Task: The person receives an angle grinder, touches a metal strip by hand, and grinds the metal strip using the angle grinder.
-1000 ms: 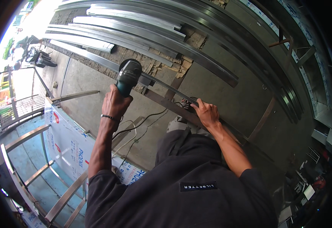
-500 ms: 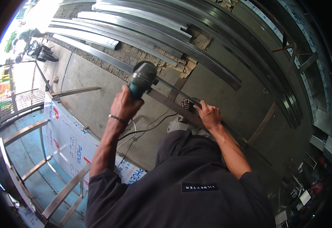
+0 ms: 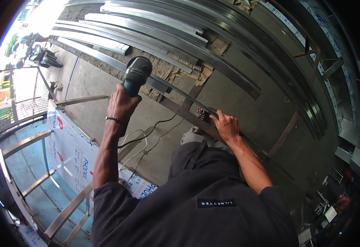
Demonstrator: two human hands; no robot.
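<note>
Steel bar (image 3: 188, 117) is pinned under our right hand (image 3: 226, 126); left hand (image 3: 121, 106) is fisted around the grinder (image 3: 136, 75) at 11 o'clock. We lower it slowly, cord (image 3: 147, 138) clear.

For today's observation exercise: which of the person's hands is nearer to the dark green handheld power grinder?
Left. The left hand grips the dark green handheld power grinder; the right hand rests apart on the long grey metal bar.

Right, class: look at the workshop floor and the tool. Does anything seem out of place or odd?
The grinder's power cord trails in loose loops across the concrete floor beside the person's foot. The left hand holds the angle grinder raised, off the steel bar.
</note>
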